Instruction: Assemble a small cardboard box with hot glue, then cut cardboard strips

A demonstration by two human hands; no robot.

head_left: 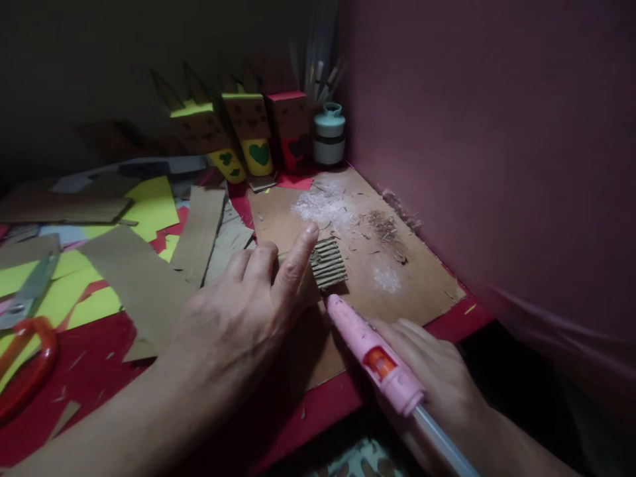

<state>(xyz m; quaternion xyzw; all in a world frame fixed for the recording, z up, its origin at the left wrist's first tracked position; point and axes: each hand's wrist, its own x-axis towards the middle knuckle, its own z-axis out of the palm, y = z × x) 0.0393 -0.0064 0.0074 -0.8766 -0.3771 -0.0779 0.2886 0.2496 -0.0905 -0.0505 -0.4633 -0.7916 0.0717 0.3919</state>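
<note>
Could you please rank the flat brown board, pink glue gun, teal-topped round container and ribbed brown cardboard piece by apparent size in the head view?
1. Brown board
2. Pink glue gun
3. Teal-topped container and ribbed cardboard piece: too alike to rank

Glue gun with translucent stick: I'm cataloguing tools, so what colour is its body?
The glue gun's plastic body is pink, clearest in the head view.

Left hand point(243, 301) and right hand point(437, 371): bare. Forearms point(124, 404): bare throughout visible length. Pale-green patterned fabric point(365, 458) below; garment status indeterminable.
</note>
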